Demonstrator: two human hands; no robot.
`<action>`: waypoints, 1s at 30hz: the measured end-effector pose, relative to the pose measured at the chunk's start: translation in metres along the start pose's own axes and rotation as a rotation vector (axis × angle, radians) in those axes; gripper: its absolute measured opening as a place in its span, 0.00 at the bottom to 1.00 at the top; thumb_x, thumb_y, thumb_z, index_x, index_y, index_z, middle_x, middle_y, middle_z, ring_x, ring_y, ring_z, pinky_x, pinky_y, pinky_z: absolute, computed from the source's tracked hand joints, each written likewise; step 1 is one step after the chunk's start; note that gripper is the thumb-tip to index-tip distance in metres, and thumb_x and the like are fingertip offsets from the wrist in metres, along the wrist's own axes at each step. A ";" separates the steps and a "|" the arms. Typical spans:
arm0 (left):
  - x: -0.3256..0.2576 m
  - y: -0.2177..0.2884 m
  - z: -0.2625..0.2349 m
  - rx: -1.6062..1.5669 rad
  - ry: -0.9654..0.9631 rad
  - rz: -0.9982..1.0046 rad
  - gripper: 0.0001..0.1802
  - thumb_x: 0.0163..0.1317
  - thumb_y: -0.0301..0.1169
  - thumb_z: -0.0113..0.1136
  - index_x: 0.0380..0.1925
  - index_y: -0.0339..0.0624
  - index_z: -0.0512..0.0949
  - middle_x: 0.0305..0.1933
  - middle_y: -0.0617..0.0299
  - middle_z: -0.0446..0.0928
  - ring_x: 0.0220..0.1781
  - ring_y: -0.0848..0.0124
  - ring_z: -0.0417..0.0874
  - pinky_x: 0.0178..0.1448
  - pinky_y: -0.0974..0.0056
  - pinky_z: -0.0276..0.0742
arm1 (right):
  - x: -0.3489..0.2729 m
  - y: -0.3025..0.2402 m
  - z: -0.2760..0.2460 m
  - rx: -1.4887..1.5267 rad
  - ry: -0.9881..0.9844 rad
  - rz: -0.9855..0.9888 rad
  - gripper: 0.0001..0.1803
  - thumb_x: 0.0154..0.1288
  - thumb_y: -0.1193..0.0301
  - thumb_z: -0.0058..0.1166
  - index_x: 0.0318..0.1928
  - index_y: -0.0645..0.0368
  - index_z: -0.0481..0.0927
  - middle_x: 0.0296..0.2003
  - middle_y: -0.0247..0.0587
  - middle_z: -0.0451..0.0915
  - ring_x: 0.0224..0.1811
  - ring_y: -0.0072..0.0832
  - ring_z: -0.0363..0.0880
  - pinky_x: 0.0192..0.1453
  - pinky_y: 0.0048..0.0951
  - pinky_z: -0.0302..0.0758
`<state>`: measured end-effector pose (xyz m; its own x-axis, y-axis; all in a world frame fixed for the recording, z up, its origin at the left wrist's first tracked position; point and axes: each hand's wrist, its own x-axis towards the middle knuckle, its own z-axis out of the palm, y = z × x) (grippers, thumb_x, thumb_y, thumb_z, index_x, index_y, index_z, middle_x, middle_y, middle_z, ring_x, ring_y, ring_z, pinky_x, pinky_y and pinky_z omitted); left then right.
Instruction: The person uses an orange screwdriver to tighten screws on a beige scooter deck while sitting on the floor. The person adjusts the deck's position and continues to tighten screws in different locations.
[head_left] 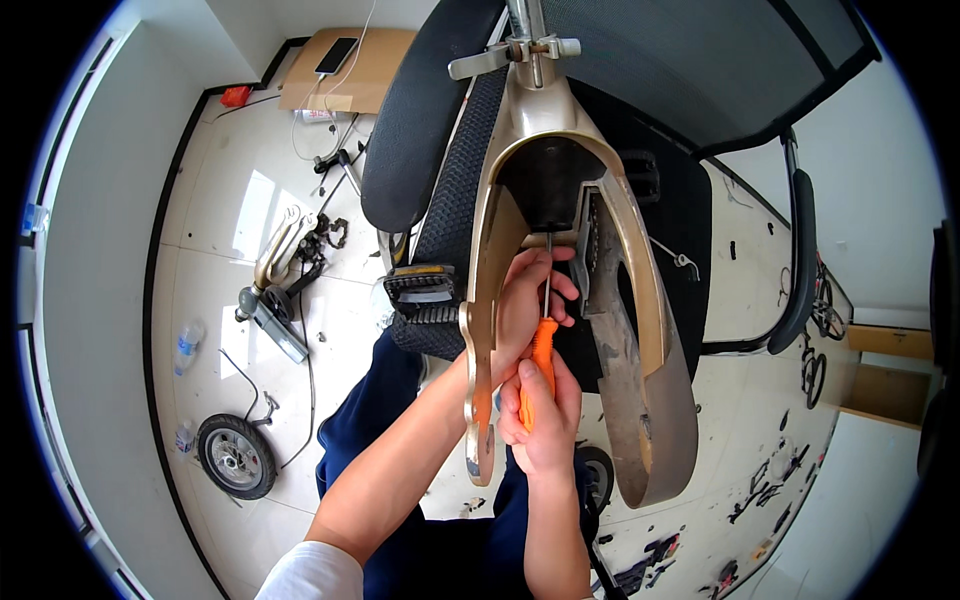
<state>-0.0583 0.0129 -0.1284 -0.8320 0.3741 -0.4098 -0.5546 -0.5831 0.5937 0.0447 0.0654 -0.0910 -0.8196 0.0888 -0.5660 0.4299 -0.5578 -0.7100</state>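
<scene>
A tan bicycle frame (640, 420) with a forked rear rests on an office chair in front of me. My right hand (550, 420) is wrapped round the orange handle of a screwdriver (541, 365). Its shaft runs up between the fork arms, and its tip meets the dark inner wall (552, 180) of the frame. My left hand (530, 295) reaches past the left fork arm, beside the shaft, with fingers curled loosely around it; whether they press on it I cannot tell. A black pedal (422, 285) sits left of the frame, and a quick-release clamp (515, 55) grips the seat post above.
A black chair armrest (415, 120) stands left of the frame, another armrest (795, 265) right. On the tiled floor lie a small wheel (236, 456), a metal fork part (275, 300), a water bottle (188, 345) and a cardboard piece (375, 75) with a phone (337, 56). Loose parts (770, 480) are scattered right.
</scene>
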 end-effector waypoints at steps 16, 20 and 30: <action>-0.008 -0.005 0.004 -0.441 0.027 -0.166 0.45 0.57 0.25 0.53 0.72 0.36 0.43 0.30 0.61 0.72 0.31 0.71 0.71 0.38 0.65 0.69 | -0.007 -0.007 -0.032 0.074 -0.091 0.204 0.17 0.73 0.68 0.43 0.59 0.54 0.64 0.19 0.34 0.65 0.08 0.16 0.51 0.11 0.18 0.49; -0.011 0.001 0.006 -0.350 0.066 -0.187 0.34 0.59 0.26 0.51 0.67 0.36 0.55 0.29 0.62 0.70 0.30 0.72 0.69 0.38 0.66 0.68 | -0.005 -0.002 -0.031 0.118 -0.090 0.247 0.18 0.73 0.66 0.44 0.61 0.51 0.64 0.19 0.33 0.65 0.08 0.16 0.52 0.12 0.18 0.50; -0.005 -0.010 -0.001 -0.274 0.040 -0.103 0.21 0.75 0.36 0.39 0.59 0.33 0.68 0.25 0.65 0.67 0.25 0.76 0.66 0.31 0.70 0.67 | 0.000 0.000 -0.030 0.165 -0.129 0.292 0.23 0.72 0.64 0.44 0.66 0.46 0.60 0.19 0.33 0.65 0.09 0.16 0.52 0.14 0.19 0.51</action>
<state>-0.0489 0.0156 -0.1330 -0.7670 0.4159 -0.4887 -0.6064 -0.7187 0.3401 0.0560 0.0902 -0.1030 -0.7167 -0.1936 -0.6700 0.5950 -0.6710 -0.4425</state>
